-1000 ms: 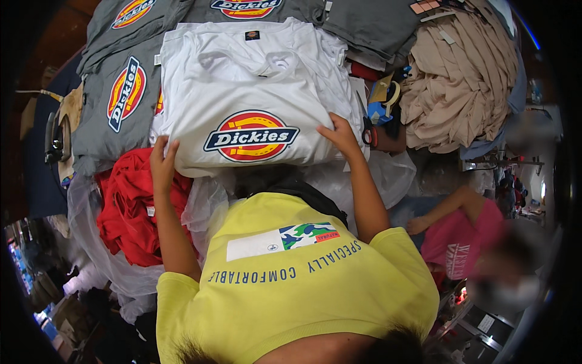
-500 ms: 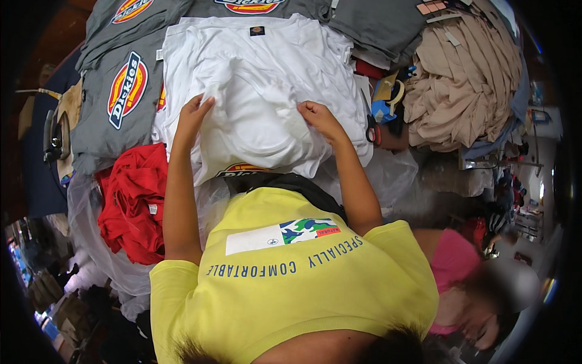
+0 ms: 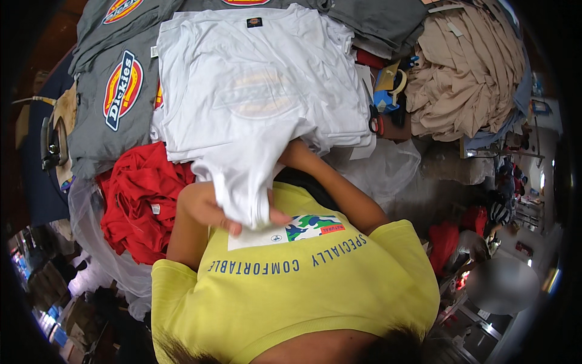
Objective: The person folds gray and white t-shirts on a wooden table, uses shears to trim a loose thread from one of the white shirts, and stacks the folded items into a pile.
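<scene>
A white T-shirt (image 3: 206, 79) lies spread on a stack of white garments in front of me, with a dark neck label at its far edge and a coloured print showing faintly through the cloth. One narrow part of white cloth is drawn toward my chest. Around its near end my left hand (image 3: 209, 206) is closed, with fingertips showing on both sides of the fabric. My right hand (image 3: 294, 153) reaches in beside the same cloth from the right; its fingers are hidden behind the fabric.
Grey T-shirts (image 3: 109, 145) with an oval print lie at the left, near an iron (image 3: 51, 142). A crumpled red garment (image 3: 142, 203) sits on clear plastic. At right are red-handled scissors (image 3: 376, 124), a tape dispenser (image 3: 388, 97) and a beige cloth pile (image 3: 467, 73).
Both hands have come nearer my body, pulling part of the white cloth with them. The white shirt beyond lies flatter. A person in pink at the lower right has shifted.
</scene>
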A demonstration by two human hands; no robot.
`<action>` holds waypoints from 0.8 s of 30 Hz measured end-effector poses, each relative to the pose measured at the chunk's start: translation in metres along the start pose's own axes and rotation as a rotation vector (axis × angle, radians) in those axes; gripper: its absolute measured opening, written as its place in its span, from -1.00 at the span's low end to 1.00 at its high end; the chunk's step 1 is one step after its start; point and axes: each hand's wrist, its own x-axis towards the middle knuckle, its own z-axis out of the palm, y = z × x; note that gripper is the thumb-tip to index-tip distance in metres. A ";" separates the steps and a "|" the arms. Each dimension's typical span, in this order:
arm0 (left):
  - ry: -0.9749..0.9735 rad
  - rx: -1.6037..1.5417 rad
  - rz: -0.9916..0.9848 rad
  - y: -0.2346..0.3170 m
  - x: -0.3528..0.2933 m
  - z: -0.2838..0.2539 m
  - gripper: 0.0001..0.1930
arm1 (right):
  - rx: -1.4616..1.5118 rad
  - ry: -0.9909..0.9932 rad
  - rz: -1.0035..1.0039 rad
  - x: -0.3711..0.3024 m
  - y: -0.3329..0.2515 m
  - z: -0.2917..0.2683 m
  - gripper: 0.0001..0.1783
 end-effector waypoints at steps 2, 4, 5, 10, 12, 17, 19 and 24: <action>-0.122 0.224 0.054 0.031 0.014 0.005 -0.47 | 0.621 -0.204 0.502 0.001 -0.012 -0.027 -0.52; -0.067 0.296 0.136 0.042 0.015 0.011 -0.48 | 1.436 -0.108 0.699 0.017 -0.033 -0.087 -0.67; 0.077 0.346 0.269 0.034 0.004 0.010 -0.47 | 1.729 -0.001 0.835 0.003 -0.022 -0.099 -0.67; 1.036 0.008 0.274 0.014 -0.110 0.010 -0.32 | 2.005 0.602 0.788 -0.086 0.047 -0.190 -0.43; 0.974 0.028 0.251 0.010 -0.106 0.018 -0.33 | 1.991 0.551 0.519 -0.076 0.014 -0.219 -0.32; 1.188 0.035 -0.005 -0.006 -0.092 0.019 -0.37 | 1.765 0.080 0.928 -0.114 0.005 -0.190 -0.26; 1.120 -0.065 -0.016 -0.015 -0.134 0.021 -0.39 | 1.657 -0.037 0.931 -0.110 -0.004 -0.194 -0.39; 0.832 0.158 0.542 -0.007 -0.151 0.038 -0.46 | 1.869 0.394 0.037 -0.086 0.002 -0.250 -0.32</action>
